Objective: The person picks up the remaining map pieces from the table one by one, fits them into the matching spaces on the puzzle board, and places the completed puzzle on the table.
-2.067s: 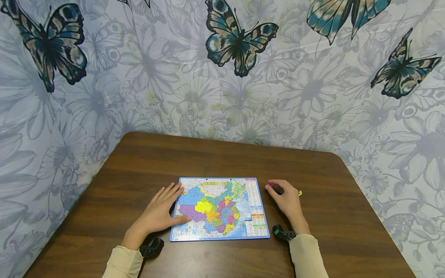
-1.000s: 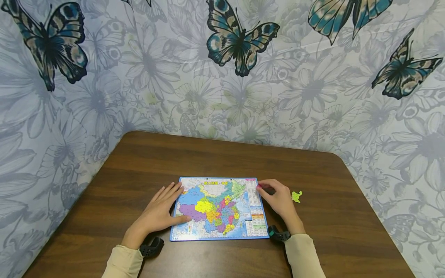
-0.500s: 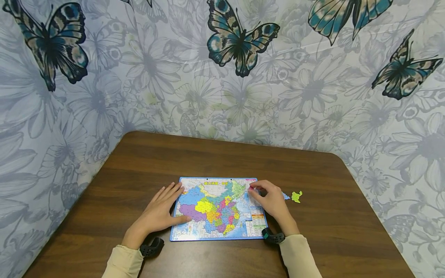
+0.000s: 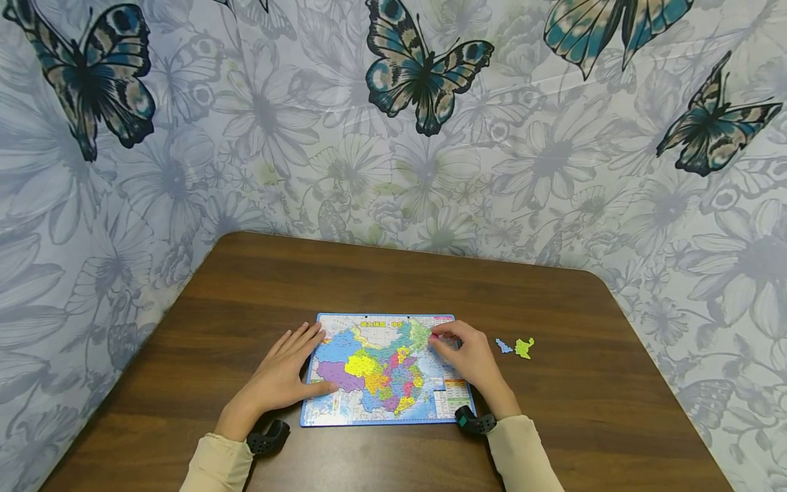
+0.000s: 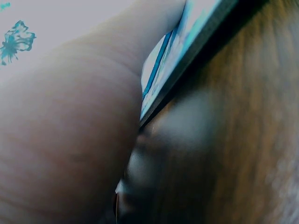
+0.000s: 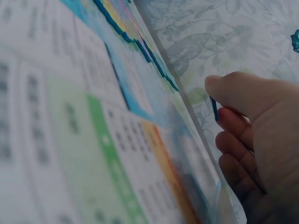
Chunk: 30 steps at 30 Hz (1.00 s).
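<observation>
Behind everything, a pale floral wall (image 4: 277, 178) is decorated with large teal butterflies, and a brown wooden table (image 4: 381, 277) is set against it. On the table a blue-rimmed map board (image 4: 350, 415) is laid flat. Its left edge is covered by the left hand (image 4: 279, 376), whose fingers are spread and nothing is gripped; the board is, it seems, merely being steadied. By the right hand (image 4: 470, 352) a small piece (image 6: 215, 109), pinkish from above, is pinched between thumb and forefinger over the board's upper right part – whether the board is touched by it cannot be told. Just right of the board, a blue piece (image 4: 503, 346) and a yellow-green piece (image 4: 525, 348) are placed side by side.

The step in hand is judged to be the fitting of a map piece. For the next move, careful turning and alignment with its gap would be called for – then a light press.
</observation>
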Available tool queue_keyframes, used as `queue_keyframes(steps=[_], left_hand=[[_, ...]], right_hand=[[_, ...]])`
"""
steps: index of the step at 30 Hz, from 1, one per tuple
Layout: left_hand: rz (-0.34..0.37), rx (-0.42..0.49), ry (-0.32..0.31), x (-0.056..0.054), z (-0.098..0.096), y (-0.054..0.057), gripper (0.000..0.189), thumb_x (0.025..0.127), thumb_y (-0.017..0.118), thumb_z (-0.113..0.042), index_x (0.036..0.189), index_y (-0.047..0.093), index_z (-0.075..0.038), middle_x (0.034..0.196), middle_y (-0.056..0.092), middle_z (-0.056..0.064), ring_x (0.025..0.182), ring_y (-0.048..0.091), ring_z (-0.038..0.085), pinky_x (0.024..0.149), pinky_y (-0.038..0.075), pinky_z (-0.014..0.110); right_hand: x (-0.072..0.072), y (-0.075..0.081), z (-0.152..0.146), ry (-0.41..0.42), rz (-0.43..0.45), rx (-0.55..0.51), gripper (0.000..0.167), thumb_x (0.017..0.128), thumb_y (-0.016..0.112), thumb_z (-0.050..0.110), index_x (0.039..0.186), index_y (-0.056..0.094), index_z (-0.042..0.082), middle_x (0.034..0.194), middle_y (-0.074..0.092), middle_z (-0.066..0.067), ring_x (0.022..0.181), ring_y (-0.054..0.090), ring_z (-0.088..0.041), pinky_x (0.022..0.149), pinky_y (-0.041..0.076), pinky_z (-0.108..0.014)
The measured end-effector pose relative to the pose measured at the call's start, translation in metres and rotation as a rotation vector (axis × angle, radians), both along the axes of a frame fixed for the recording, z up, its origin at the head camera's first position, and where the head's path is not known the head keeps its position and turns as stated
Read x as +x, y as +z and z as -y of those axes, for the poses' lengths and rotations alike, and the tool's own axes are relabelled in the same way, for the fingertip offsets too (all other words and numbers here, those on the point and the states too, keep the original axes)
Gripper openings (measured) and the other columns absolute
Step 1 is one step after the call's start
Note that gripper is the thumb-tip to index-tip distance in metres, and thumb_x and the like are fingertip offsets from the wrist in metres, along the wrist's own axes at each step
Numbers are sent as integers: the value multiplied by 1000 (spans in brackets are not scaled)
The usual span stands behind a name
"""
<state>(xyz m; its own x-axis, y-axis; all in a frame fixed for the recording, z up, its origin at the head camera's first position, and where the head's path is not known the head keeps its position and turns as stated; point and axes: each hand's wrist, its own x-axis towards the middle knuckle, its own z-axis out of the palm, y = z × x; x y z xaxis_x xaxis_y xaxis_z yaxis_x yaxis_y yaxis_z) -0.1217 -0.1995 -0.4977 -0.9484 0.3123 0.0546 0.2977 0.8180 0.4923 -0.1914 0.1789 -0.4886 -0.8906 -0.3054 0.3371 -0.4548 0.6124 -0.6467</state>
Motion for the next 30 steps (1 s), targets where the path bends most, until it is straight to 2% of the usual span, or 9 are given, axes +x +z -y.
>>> queue_keyframes(steps=[19,30], left_hand=[[1,0,0,0,0,0,106,81,72,-72,161,37,-11,170,27,8,158,22,35,128,11,57],[-4,1,-1,0,0,1,106,81,72,-72,160,38,-10,170,27,8,158,22,35,128,10,57]], right_hand=[[4,-3,15,33,29,-34,17,90,83,21,105,79,16,102,74,9,91,69,-10,82,60,-34],[7,-6,25,49,37,-58,14,89,83,23,102,78,21,93,72,13,84,66,-6,79,59,-30]])
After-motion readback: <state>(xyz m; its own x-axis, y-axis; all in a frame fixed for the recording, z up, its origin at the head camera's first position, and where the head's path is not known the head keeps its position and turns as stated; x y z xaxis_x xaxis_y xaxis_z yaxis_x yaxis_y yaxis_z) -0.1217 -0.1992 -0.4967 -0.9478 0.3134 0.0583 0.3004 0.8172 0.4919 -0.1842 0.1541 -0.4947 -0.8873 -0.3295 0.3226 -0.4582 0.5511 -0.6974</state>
